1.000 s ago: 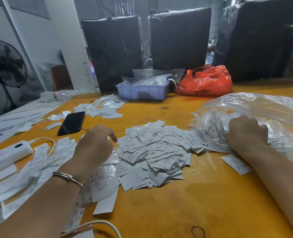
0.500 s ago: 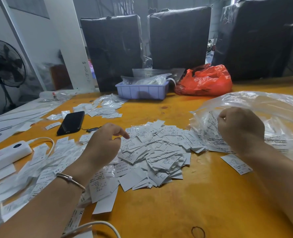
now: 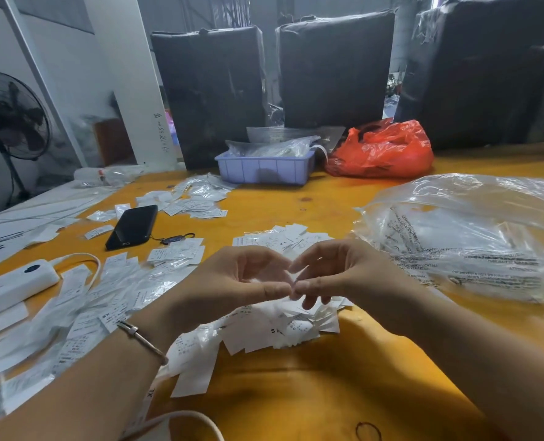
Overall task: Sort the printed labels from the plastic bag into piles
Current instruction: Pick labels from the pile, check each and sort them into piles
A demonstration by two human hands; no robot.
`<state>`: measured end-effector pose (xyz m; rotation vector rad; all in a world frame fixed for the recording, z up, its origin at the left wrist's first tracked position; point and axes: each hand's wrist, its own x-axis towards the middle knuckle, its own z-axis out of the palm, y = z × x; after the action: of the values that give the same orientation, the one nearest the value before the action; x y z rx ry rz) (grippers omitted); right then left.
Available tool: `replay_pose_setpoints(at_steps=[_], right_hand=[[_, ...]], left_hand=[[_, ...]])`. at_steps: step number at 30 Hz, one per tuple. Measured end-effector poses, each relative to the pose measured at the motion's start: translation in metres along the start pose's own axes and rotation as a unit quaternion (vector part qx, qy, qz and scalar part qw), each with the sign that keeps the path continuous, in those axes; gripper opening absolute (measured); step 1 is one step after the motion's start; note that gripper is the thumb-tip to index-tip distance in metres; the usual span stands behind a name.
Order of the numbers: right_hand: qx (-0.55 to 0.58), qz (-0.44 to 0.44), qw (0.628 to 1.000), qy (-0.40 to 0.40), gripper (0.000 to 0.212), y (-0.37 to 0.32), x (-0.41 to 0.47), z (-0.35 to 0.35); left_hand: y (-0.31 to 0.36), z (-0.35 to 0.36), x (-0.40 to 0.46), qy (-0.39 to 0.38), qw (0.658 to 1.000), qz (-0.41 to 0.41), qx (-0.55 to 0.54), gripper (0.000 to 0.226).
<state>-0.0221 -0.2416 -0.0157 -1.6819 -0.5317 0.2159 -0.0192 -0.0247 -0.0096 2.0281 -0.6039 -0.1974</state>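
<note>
**Both hands meet at centre, fingertip to fingertip**

Left hand [image 3: 232, 278] comes in from the lower left, thumb stretched right, fingers arched above it. Right hand [image 3: 337, 272] mirrors it from the lower right, fingers curled inward. Thumb tips touch in the middle, the index tips near each other above. Whether anything is pinched there can't be made out. Both forearms are bare, with a bracelet [image 3: 143, 342] on the left wrist.

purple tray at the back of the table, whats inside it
The purple tray holds crumpled clear plastic bags that rise above its rim, with some white printed slips showing through them. Whatever lies lower is hidden by the tray's wall and the bags.
</note>
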Motion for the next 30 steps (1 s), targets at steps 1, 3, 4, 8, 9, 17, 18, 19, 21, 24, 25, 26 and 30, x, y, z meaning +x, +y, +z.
replay_pose_setpoints(at_steps=[1,3,4,8,9,17,18,19,21,24,25,26,30], right_hand=[[0.004,0.003,1.000,-0.001,0.024,0.000,0.000,0.000],[0.015,0.007,1.000,0.018,0.022,0.000,0.001,-0.004],[0.013,0.006,0.999,0.046,0.019,0.000,0.002,-0.006],[-0.249,-0.056,0.931,0.262,0.013,0.008,0.005,-0.031],[-0.335,-0.056,0.898,0.279,0.017,0.008,0.005,-0.038],[-0.528,0.009,0.842,0.113,0.028,0.013,0.001,-0.048],[-0.546,-0.005,0.831,0.110,0.024,0.013,0.002,-0.048],[-0.559,-0.013,0.822,0.107,0.021,0.013,0.003,-0.048],[-0.572,-0.025,0.813,0.107,0.016,0.014,0.005,-0.048],[-0.563,-0.049,0.814,0.134,0.009,0.016,0.006,-0.048],[-0.554,-0.059,0.817,0.149,0.008,0.017,0.006,-0.047],[-0.534,-0.068,0.825,0.169,0.006,0.017,0.006,-0.047],[-0.347,-0.103,0.900,0.241,0.006,0.011,0.007,-0.045]], left_hand=[[-0.001,0.001,0.000,0.001,1.000,0.002,-0.005,0.035],[-0.001,0.000,0.000,0.015,1.000,0.007,-0.022,0.025],[-0.002,0.000,0.000,0.025,0.999,0.009,-0.030,0.021],[-0.005,-0.005,0.001,0.074,0.997,0.017,-0.014,0.018],[-0.007,-0.006,0.001,0.086,0.996,0.020,-0.007,0.020],[-0.008,-0.008,0.001,0.127,0.992,0.016,-0.002,0.032],[-0.007,-0.007,0.001,0.127,0.992,0.014,-0.011,0.031],[-0.007,-0.007,0.001,0.127,0.992,0.012,-0.019,0.029],[-0.006,-0.006,0.000,0.127,0.992,0.010,-0.025,0.025],[-0.005,-0.005,0.000,0.133,0.991,0.004,-0.020,0.013],[-0.005,-0.006,0.000,0.137,0.991,0.001,-0.010,0.009],[-0.005,-0.006,0.000,0.138,0.990,-0.001,0.001,0.008],[-0.005,-0.007,-0.002,0.126,0.992,-0.007,-0.012,0.013]])
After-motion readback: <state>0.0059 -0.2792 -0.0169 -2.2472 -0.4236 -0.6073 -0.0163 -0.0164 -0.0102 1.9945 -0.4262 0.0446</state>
